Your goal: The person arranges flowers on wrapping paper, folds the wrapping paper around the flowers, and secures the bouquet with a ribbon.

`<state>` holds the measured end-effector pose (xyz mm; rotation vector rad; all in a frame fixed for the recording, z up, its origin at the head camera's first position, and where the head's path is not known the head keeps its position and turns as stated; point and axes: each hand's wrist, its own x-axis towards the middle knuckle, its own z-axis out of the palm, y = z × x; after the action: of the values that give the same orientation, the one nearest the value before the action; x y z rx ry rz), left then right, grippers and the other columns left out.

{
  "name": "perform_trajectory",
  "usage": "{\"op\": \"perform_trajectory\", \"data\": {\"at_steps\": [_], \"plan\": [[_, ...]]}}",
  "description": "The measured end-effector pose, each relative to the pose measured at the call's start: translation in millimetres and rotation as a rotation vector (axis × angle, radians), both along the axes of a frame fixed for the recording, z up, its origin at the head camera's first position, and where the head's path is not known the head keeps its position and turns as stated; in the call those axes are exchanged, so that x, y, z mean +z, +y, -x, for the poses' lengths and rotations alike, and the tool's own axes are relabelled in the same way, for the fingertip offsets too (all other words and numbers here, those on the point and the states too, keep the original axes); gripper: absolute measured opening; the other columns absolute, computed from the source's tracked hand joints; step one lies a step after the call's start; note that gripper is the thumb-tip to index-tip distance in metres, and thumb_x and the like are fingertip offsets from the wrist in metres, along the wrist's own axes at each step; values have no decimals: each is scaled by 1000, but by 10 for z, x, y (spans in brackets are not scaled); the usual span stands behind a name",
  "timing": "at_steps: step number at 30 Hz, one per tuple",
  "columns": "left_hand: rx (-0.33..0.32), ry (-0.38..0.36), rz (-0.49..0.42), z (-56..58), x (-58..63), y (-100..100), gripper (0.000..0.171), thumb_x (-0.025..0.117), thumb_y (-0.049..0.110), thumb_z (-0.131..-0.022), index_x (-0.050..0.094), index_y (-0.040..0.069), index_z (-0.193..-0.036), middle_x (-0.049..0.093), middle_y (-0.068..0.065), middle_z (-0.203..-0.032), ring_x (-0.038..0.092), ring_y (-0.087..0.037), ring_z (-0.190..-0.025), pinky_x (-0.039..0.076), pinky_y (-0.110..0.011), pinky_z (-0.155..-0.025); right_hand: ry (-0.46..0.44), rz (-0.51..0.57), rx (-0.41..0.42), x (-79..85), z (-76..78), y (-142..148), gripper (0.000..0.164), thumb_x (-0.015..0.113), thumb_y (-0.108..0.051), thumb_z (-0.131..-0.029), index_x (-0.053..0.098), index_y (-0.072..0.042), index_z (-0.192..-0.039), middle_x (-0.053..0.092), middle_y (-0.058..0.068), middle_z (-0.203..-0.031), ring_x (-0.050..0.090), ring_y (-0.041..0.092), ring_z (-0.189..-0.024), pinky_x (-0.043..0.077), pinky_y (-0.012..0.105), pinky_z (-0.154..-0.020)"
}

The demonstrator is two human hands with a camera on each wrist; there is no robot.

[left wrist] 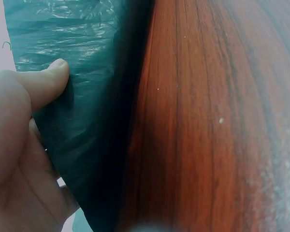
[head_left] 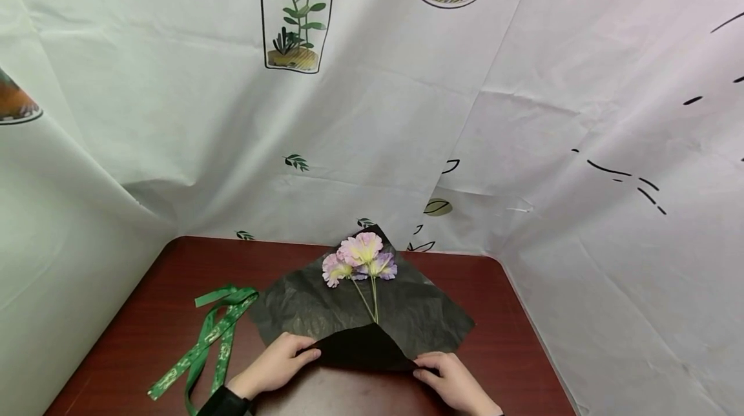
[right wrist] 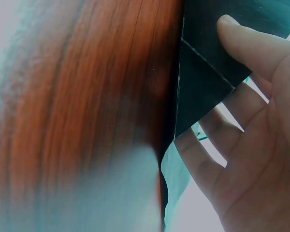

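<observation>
A sheet of black wrapping paper lies across the table, its near corner folded up into a darker flap. Pink and purple flowers rest on the sheet, and the flap covers the lower ends of their thin green stems. My left hand pinches the left end of the fold. In the left wrist view its thumb lies over the paper, the fingers behind. The right end is pinched by my right hand. The right wrist view shows that thumb on the paper, with fingers underneath.
Green patterned ribbons lie loosely on the table left of the paper. The reddish-brown wooden table has rounded far corners. White cloth with printed plants hangs behind it and along both sides.
</observation>
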<state>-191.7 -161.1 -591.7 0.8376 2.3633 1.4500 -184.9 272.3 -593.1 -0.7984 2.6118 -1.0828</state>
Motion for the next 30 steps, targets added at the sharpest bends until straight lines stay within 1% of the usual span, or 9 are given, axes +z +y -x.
{"op": "perform_trajectory", "data": {"at_steps": [5,8,10,13,16,20,23,26,30], "plan": [[15,3,-12,-29,1,-13,22,62,27,-117,82,21,-113,77,3,-91,64,-3,-75,46,-25,-69,-114,63,-27,-13,-26,22,22,72,-30,-111,86,-18,-123,83,-5,-116,77,9,-107,63,31,-87],[18,-15,-18,-39,-1,-18,24,61,28,-117,80,18,-106,67,7,-78,55,-1,-66,42,-25,-66,-141,96,-34,-17,-38,25,20,70,-28,-112,86,-19,-121,83,-9,-112,76,6,-101,61,27,-81],[22,-23,-22,-45,-6,-21,26,61,29,-117,78,16,-102,54,10,-70,42,1,-60,37,-25,-64,-159,110,-43,-17,-43,19,19,68,-28,-113,84,-17,-110,80,-11,-98,71,2,-84,56,24,-72],[30,-16,-28,-48,-24,-21,28,61,29,-117,75,14,-99,42,13,-67,33,1,-58,33,-25,-63,-182,109,-74,-19,-48,-1,32,68,-31,-113,68,-14,-86,59,-15,-74,47,-2,-62,40,22,-61],[51,-5,-19,-42,-46,-13,27,61,30,-117,75,17,-98,43,14,-67,34,1,-58,35,-24,-63,-180,86,-109,-36,-51,-28,47,67,-36,-113,45,-14,-78,35,-13,-67,26,1,-58,29,24,-57],[99,-39,15,-31,-64,-5,27,62,34,-116,77,15,-104,54,7,-68,45,-4,-54,42,-26,-63,-173,70,-167,-79,-49,-69,47,67,-39,-113,47,-16,-78,36,-12,-66,28,2,-57,29,24,-58],[154,-52,58,-35,-67,-27,34,66,37,-114,78,6,-122,72,-1,-86,64,-12,-63,55,-33,-72,-177,70,-214,-118,-30,-102,43,67,-40,-113,53,-16,-80,40,-10,-67,33,3,-57,32,24,-59],[197,-58,79,-36,-83,-59,44,74,38,-109,74,2,-134,79,-3,-100,72,-15,-74,58,-35,-76,-172,73,-258,-147,-13,-119,36,70,-39,-111,61,-16,-85,44,-10,-67,38,4,-57,34,24,-59],[263,-21,120,-32,-117,-94,36,85,36,-101,76,10,-125,78,4,-103,75,-15,-85,59,-34,-77,-145,57,-290,-154,-8,-117,28,74,-37,-109,69,-17,-91,51,-9,-71,43,4,-60,38,25,-59]]}}
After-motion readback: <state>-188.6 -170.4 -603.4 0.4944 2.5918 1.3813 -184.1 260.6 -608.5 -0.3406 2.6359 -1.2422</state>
